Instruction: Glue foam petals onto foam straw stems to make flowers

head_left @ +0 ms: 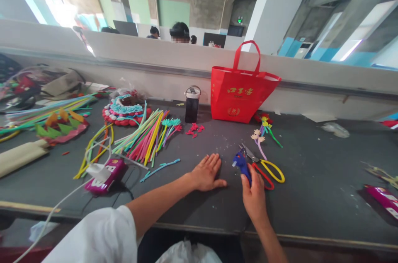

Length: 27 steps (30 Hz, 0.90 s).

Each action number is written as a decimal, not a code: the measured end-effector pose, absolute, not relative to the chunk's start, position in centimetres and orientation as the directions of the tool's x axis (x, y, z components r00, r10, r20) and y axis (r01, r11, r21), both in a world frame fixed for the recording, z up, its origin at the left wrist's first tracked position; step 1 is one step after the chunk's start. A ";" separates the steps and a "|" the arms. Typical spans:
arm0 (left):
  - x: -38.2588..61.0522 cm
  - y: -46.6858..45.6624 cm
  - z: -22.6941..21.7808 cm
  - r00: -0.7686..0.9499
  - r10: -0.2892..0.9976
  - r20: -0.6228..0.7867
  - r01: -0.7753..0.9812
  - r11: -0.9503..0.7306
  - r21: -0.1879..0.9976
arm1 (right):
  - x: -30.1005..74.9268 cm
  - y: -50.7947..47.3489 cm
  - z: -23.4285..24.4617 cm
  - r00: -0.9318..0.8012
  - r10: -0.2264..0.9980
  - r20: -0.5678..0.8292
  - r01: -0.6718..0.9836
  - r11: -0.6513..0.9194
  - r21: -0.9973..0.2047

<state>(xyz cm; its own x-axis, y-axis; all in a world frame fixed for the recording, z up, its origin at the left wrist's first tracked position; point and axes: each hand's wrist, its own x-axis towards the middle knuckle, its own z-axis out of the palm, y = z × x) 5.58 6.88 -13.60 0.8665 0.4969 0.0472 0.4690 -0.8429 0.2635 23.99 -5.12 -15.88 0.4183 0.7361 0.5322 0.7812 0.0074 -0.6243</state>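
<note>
Nearest is a white sleeve [102,234] on the left arm of the person, at the front edge of a dark table [317,180]. The left hand [207,174] lies flat on this table, palm down and with the fingers stretched, and it grips nothing. To its right, the right hand [255,194] is closed around the handle of a blue tool [242,165], which looks like a glue gun; its pale tip points toward the left. Just beside this tool are scissors [264,167], with one red and one yellow handle, and their blades lie behind it. On the left side, a white plug [98,172] sits in a purple power strip [114,173], and a thin blue stem [160,168] lies between the strip and the left hand. A little farther there is a bundle of colourful fuzzy sticks [149,134], small red pieces [195,129] beyond the left hand, and some small fuzzy flowers [261,133] behind the scissors. Near the back of the table stand a dark cup [192,109] with a pale lid and, to its right, a red bag [241,95] with its handles upright. Behind them runs a low pale partition [155,54], and over it the head of another person [179,31] is visible.
</note>
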 end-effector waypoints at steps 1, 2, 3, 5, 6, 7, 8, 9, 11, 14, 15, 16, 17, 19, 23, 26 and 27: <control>5.4 6.7 -13.5 0.906 0.422 0.027 0.397 -0.871 0.289 | 24.1 -5.4 -16.0 0.435 0.731 0.526 0.765 0.009 -0.644; 5.3 6.9 -13.4 0.919 0.394 0.017 0.370 -0.875 0.312 | 24.2 -5.6 -16.2 0.448 0.726 0.522 0.752 0.010 -0.659; 5.3 7.4 -13.2 0.893 0.449 0.033 0.416 -0.852 0.317 | 24.2 -5.8 -16.3 0.458 0.721 0.520 0.743 0.010 -0.669; 5.9 9.1 -12.8 0.803 0.592 0.066 0.553 -0.783 0.283 | 24.1 -6.1 -16.4 0.465 0.718 0.518 0.734 0.015 -0.679; 6.3 10.0 -12.7 0.751 0.658 0.048 0.626 -0.733 0.266 | 24.0 -6.1 -16.4 0.461 0.721 0.517 0.731 0.022 -0.682; 6.9 10.8 -12.7 0.726 0.687 0.034 0.657 -0.707 0.262 | 24.0 -6.1 -16.4 0.455 0.728 0.514 0.728 0.029 -0.685; 7.5 11.4 -12.7 0.724 0.689 0.028 0.660 -0.704 0.261 | 24.0 -6.1 -16.3 0.449 0.735 0.509 0.724 0.034 -0.688; 8.1 11.8 -12.9 0.734 0.678 0.027 0.650 -0.714 0.261 | 23.9 -6.1 -16.2 0.444 0.742 0.503 0.720 0.039 -0.693; 8.8 11.8 -13.2 0.759 0.651 0.031 0.622 -0.738 0.261 | 23.9 -6.0 -16.1 0.443 0.750 0.491 0.705 0.047 -0.708; 8.4 10.6 -13.7 0.822 0.568 0.038 0.541 -0.800 0.260 | 24.0 -6.0 -16.1 0.471 0.737 0.485 0.679 0.047 -0.732; 8.0 10.3 -13.9 0.846 0.532 0.047 0.504 -0.824 0.260 | 24.0 -6.1 -16.1 0.478 0.731 0.486 0.675 0.048 -0.736; 7.5 10.0 -13.9 0.866 0.496 0.069 0.464 -0.847 0.261 | 24.0 -6.1 -16.2 0.482 0.727 0.490 0.675 0.049 -0.736; 7.2 10.0 -14.0 0.877 0.473 0.083 0.438 -0.860 0.262 | 24.0 -6.2 -16.2 0.481 0.724 0.494 0.676 0.052 -0.735; 6.8 10.3 -14.0 0.881 0.463 0.094 0.427 -0.866 0.260 | 24.0 -6.3 -16.1 0.472 0.723 0.505 0.681 0.065 -0.730; 8.2 11.7 -14.0 0.832 0.547 0.098 0.511 -0.823 0.248 | 23.8 -6.5 -15.6 0.462 0.724 0.512 0.686 0.074 -0.724; 9.8 12.3 -14.1 0.796 0.597 0.103 0.562 -0.791 0.244 | 23.7 -6.5 -15.1 0.457 0.721 0.520 0.690 0.081 -0.719; 10.0 12.3 -14.0 0.796 0.596 0.102 0.561 -0.791 0.243 | 23.7 -6.5 -14.9 0.455 0.721 0.523 0.690 0.085 -0.719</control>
<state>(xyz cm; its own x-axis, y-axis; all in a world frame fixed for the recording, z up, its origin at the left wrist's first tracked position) 10.04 12.28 -14.03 0.7964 0.5961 0.1022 0.5612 -0.7914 0.2426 23.66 -6.54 -14.94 0.4554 0.7208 0.5225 0.6903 0.0848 -0.7186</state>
